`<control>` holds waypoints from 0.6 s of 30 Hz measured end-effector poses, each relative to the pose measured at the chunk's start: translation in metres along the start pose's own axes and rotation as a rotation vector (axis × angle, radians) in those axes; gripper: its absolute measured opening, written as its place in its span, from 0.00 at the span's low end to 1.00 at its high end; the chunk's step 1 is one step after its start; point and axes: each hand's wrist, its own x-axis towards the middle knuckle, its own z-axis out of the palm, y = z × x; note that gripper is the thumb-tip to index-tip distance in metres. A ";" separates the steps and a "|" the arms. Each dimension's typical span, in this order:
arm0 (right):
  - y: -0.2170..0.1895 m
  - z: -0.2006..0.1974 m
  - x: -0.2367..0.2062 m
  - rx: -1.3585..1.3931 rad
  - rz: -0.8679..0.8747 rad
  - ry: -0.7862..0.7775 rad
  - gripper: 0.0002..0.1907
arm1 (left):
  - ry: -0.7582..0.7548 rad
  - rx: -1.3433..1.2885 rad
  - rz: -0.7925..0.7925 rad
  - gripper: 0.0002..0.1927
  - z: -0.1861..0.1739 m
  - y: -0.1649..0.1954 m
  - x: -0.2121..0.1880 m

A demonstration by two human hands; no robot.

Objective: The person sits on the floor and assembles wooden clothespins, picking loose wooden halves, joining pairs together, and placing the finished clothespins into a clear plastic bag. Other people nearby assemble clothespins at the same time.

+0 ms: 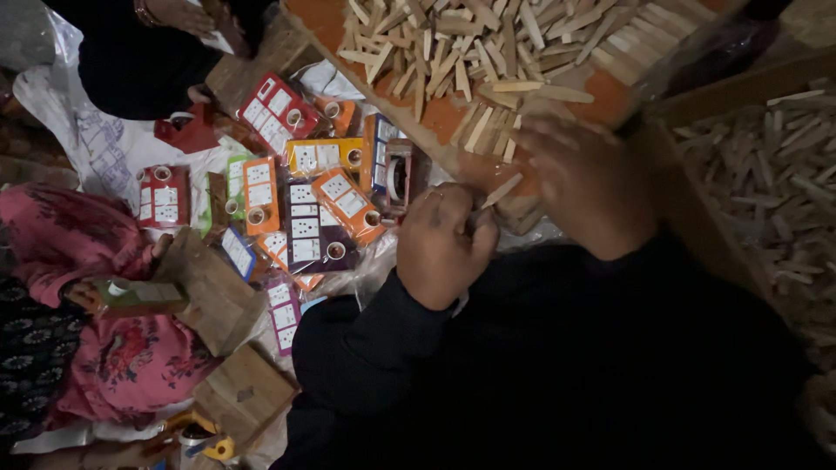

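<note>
Orange board (453, 113) | left hand (444, 244) grips wooden stick (502, 190) | right hand (588, 187) beside

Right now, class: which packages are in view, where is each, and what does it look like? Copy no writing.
Red card pack: top of the pile, rectangular, white squares.
Yellow card pack: mid-pile, rectangular, white squares.
Orange card pack: beside the left hand, tilted.
Dark purple card pack: below the yellow one.

orange board (453, 113) piled with loose pale wooden sticks (488, 43), floor beside it covered in white plastic sheeting (104, 148), bunch of colourful switch-and-socket boards (305, 204) scattered on that, few wooden blocks (218, 292) down by the left edge
</note>
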 end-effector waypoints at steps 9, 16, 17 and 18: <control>-0.008 0.002 -0.002 -0.083 0.074 0.017 0.17 | -0.009 0.064 -0.055 0.10 0.005 0.001 0.000; -0.014 0.000 -0.002 -0.051 0.076 0.098 0.08 | 0.019 0.095 -0.038 0.10 0.012 0.000 0.003; -0.015 0.000 -0.002 -0.039 0.080 0.089 0.07 | 0.022 0.113 -0.054 0.10 0.013 -0.001 0.003; -0.016 -0.001 -0.004 -0.028 0.085 0.081 0.07 | 0.036 0.120 -0.051 0.10 0.014 -0.001 0.003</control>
